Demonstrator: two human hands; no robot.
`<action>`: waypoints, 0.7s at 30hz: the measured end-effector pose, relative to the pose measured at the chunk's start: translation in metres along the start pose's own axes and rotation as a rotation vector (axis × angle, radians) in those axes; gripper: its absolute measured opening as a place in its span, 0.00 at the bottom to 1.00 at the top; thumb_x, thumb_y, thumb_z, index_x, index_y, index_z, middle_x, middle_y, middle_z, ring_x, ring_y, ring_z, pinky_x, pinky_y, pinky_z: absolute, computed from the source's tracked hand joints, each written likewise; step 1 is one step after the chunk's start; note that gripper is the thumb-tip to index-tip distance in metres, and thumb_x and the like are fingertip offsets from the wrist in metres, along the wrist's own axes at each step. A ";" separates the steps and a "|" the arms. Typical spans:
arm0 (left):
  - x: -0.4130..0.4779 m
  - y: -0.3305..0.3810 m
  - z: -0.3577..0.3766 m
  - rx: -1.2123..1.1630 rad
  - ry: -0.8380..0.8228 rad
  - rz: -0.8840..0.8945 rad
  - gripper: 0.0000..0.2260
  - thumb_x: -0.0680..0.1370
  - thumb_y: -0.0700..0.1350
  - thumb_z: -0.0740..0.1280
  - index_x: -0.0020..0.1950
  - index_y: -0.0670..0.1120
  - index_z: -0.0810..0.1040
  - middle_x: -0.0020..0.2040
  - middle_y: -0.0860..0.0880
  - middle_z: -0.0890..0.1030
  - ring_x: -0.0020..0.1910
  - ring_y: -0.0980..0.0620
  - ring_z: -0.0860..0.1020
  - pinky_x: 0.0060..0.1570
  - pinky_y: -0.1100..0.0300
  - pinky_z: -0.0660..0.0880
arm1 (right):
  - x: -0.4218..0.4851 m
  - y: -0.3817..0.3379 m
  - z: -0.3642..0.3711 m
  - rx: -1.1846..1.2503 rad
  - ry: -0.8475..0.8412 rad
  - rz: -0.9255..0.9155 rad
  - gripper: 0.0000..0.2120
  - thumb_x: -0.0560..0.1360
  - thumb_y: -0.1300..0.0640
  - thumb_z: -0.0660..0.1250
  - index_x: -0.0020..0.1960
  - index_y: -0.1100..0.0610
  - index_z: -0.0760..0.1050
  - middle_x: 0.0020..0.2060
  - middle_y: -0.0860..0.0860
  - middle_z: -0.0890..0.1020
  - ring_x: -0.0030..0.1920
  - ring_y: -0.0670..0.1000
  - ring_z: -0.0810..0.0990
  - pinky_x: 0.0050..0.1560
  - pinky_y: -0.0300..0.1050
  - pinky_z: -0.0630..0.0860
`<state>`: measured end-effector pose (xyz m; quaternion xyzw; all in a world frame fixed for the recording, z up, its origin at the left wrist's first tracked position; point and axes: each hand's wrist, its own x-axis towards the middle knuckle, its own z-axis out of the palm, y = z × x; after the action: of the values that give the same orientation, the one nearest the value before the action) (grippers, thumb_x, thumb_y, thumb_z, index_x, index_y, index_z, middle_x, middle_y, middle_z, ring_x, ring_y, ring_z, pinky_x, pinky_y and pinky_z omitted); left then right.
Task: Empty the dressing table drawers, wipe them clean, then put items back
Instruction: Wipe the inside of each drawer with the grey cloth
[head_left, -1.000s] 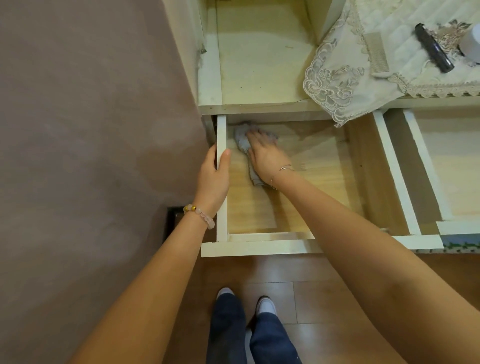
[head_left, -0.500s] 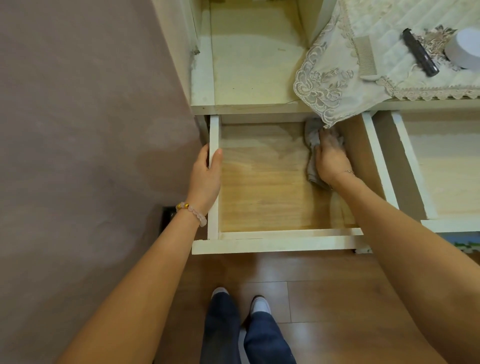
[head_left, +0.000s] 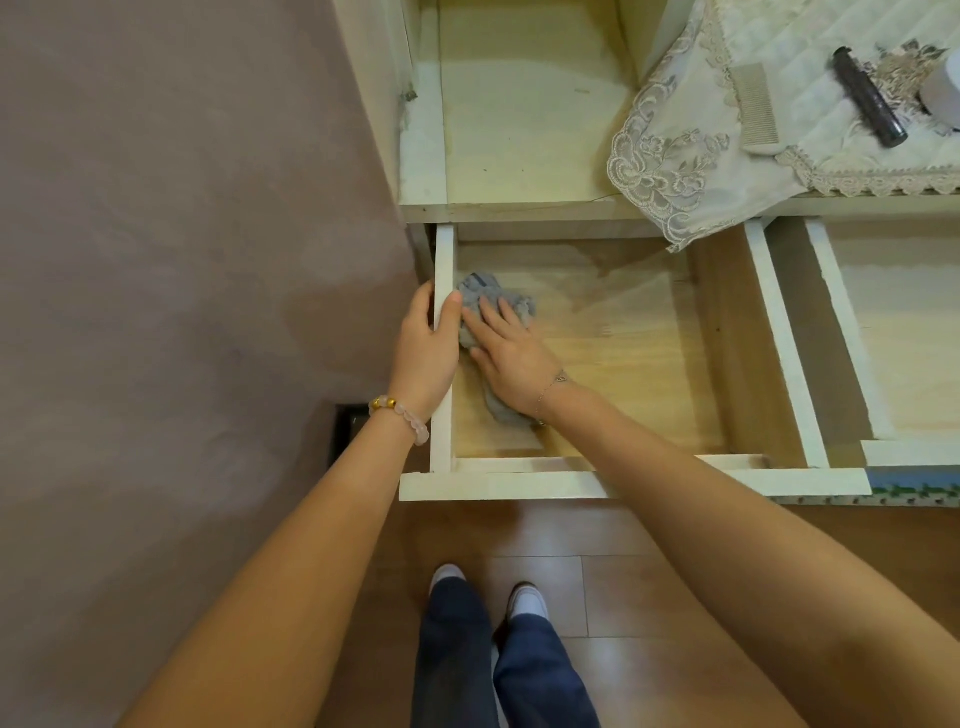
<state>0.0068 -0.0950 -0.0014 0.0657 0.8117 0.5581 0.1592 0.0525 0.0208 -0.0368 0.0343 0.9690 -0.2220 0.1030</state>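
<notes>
Fingers (head_left: 493, 317) of the right hand (head_left: 511, 358) straight and slightly spread, pressing flat on a crumpled grey cloth (head_left: 475, 291). Palm down, fingertips pointing away and a little left, forearm slanting in from the lower right over the drawer front. Thin chain bracelet (head_left: 550, 387) at that wrist.

Cloth on the bare wooden bottom of the open left drawer (head_left: 498, 486), just beside its left wall, about midway back. Long axis roughly front to back and tilted slightly, far end bunched beyond the fingertips, near end poking out under the wrist.

Left hand (head_left: 423, 353) gripping the top edge of the drawer's left wall: thumb hooked inside, touching the cloth's edge, other fingers curled down the outside. Left forearm straight, reaching up from the lower left. Bracelet of pale beads (head_left: 400, 413) at the wrist.

Right drawer (head_left: 841, 332) also pulled out, alongside. Above, on the dressing table (head_left: 519, 210), a lace-edged cover (head_left: 670, 171) with one corner hanging over the left drawer's back right. On the cover, a pale comb (head_left: 758, 106) and a dark tube (head_left: 870, 98), both lying flat, near each other but apart.

Below, wooden floor (head_left: 597, 535), blue trouser legs (head_left: 457, 649) and pale shoe tips. Mauve wall (head_left: 182, 260) at left.
</notes>
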 end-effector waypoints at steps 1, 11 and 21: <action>0.000 0.000 0.000 0.006 0.002 0.003 0.14 0.81 0.49 0.57 0.65 0.47 0.70 0.50 0.59 0.75 0.48 0.67 0.73 0.40 0.82 0.67 | -0.001 0.000 0.000 -0.011 -0.013 -0.006 0.24 0.82 0.53 0.49 0.76 0.53 0.47 0.77 0.54 0.49 0.76 0.55 0.44 0.74 0.53 0.42; -0.003 0.002 0.000 0.082 0.030 0.011 0.16 0.81 0.51 0.57 0.65 0.47 0.71 0.49 0.56 0.77 0.44 0.64 0.74 0.37 0.78 0.68 | -0.037 0.049 -0.028 -0.008 -0.125 -0.025 0.24 0.81 0.62 0.51 0.76 0.56 0.51 0.76 0.56 0.50 0.76 0.56 0.47 0.73 0.46 0.46; -0.007 0.007 0.000 0.141 0.053 -0.001 0.20 0.81 0.52 0.56 0.71 0.46 0.66 0.51 0.61 0.70 0.41 0.70 0.69 0.37 0.81 0.65 | -0.094 0.120 -0.061 0.213 -0.086 0.354 0.25 0.81 0.63 0.51 0.76 0.54 0.50 0.77 0.54 0.46 0.75 0.57 0.40 0.74 0.53 0.42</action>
<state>0.0124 -0.0946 0.0063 0.0615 0.8529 0.5011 0.1331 0.1463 0.1534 -0.0142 0.2054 0.9137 -0.3027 0.1773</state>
